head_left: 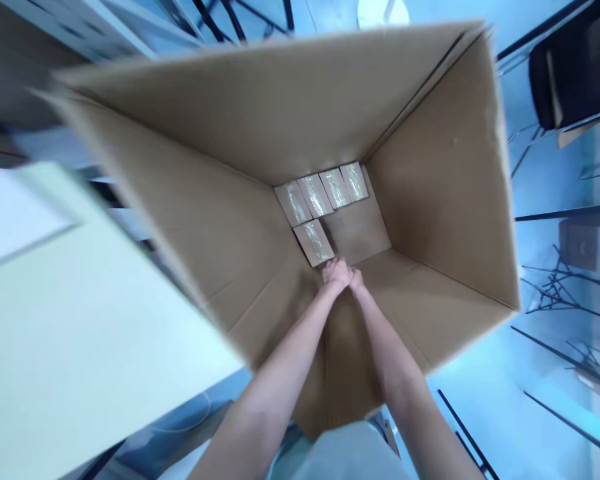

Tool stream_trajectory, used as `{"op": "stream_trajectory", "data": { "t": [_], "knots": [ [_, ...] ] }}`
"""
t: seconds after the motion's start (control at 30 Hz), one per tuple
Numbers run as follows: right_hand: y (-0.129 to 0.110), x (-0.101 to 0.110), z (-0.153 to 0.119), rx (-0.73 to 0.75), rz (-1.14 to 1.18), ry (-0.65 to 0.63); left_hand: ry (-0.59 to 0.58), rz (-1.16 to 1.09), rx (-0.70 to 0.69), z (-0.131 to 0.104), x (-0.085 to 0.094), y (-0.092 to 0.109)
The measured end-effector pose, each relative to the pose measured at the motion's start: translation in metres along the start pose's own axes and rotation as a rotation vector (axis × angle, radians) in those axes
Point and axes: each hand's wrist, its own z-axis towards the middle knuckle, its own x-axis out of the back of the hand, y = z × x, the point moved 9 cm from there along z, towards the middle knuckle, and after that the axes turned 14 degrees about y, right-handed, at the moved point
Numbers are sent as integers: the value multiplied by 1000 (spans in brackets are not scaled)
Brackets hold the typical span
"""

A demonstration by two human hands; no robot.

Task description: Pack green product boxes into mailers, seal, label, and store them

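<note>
Both my arms reach deep into a large open cardboard box (440,160). On its floor, my left hand (337,271) is closed, with its curled fingers by the lower right corner of a small taped cardboard box (314,242). Pressed close beside it, my right hand (356,279) also looks closed. Whatever the fingers hold, if anything, is hidden. A row of several small taped boxes, among them a left end box (293,203) and a right end box (354,181), lies along the far inner wall. The single small box sits in front of the row's left end.
Tall cardboard walls surround my arms. A pale table (105,333) stands to the left, against the large box's side. On the right are a black chair (563,80) and thin dark metal legs. A round white base (383,12) rests on the blue floor beyond.
</note>
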Motion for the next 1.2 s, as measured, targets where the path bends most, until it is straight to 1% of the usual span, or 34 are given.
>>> {"op": "stream_trajectory", "data": {
  "t": [0.07,0.13,0.17,0.23,0.27,0.3,0.33,0.37,0.43,0.5,0.53,0.57,0.6,0.63,0.67,0.73,0.77,0.83,0.9,0.93,1.0,1.1,1.2],
  "knots": [
    [-49,37,-40,39,16,8,42,-94,-62,-55,43,26],
    [-98,73,-88,113,53,0,85,-183,-127,-111,90,43],
    [-122,90,-116,171,76,-11,105,-238,-167,-138,113,47],
    [-166,124,-175,355,150,-36,149,-363,-267,-188,159,48],
    [-183,138,-205,437,172,-62,155,-497,-323,-211,180,46],
    [-193,151,-233,489,181,-68,163,-602,-359,-232,199,39],
    [-199,163,-259,522,193,-72,193,-667,-375,-250,218,27],
    [-203,171,-282,547,211,-87,249,-719,-382,-268,238,13],
    [-207,180,-326,606,248,-134,404,-791,-370,-306,278,-24],
    [-206,174,-367,672,262,-229,600,-841,-344,-353,315,-69],
    [-205,168,-388,703,262,-289,697,-861,-328,-381,330,-92],
    [-203,160,-408,732,258,-356,790,-878,-310,-411,341,-116],
    [-201,151,-428,760,250,-423,875,-896,-288,-441,348,-139],
    [-199,143,-448,787,238,-487,951,-917,-260,-471,351,-161],
    [-198,136,-468,816,222,-545,1020,-943,-227,-499,349,-183],
    [-200,123,-507,891,175,-641,1143,-1007,-146,-549,338,-224],
    [-203,119,-527,936,149,-676,1197,-1042,-106,-569,330,-244],
    [-211,112,-567,1026,107,-728,1278,-1105,-47,-601,314,-278],
    [-218,106,-608,1108,74,-764,1344,-1149,-6,-625,301,-309],
    [-219,102,-629,1143,58,-780,1376,-1165,12,-635,298,-323],
    [-216,89,-670,1194,21,-818,1447,-1184,48,-657,297,-351],
    [-195,55,-734,1231,-45,-923,1558,-1182,90,-701,304,-391],
    [-162,8,-804,1253,-124,-1075,1667,-1156,109,-757,310,-433]
  ]
}}
